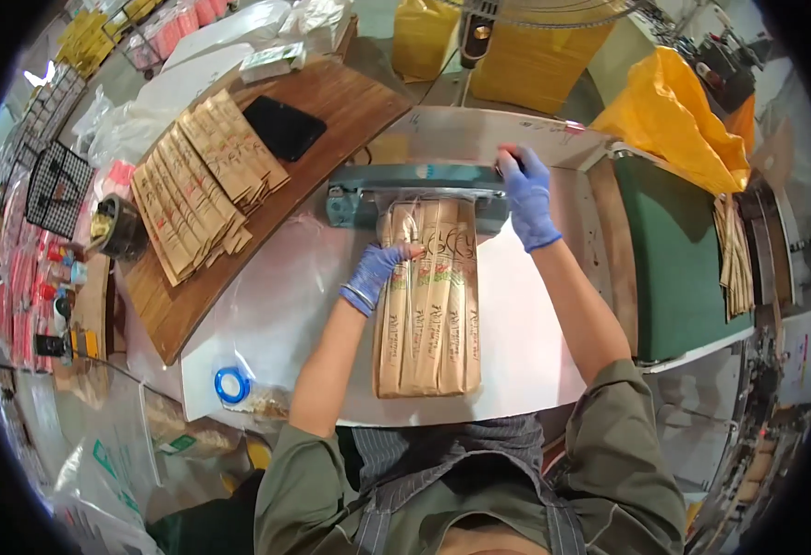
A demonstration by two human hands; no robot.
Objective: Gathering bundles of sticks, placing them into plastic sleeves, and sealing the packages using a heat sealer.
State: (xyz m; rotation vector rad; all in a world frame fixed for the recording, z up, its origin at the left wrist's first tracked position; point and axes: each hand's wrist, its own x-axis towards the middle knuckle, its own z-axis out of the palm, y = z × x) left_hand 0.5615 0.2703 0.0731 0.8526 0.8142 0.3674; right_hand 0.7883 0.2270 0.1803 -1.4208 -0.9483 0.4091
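Note:
A teal bar-type bag sealer lies across the white worktop at the far side. In front of it rests a clear plastic bag of long brown paper packets, its far end at the sealer's bar. My left hand, in a blue glove with bare fingertips, grips the left side of the bag, thumb across its top. My gloved right hand is closed at the right end of the sealer's arm, its fingers partly curled over it; the exact grip is partly hidden.
At left, a brown wooden board bears stacked paper packets and a black tablet-like slab. A blue tape roll lies near the worktop's front left. At right are a green surface and a yellow bag.

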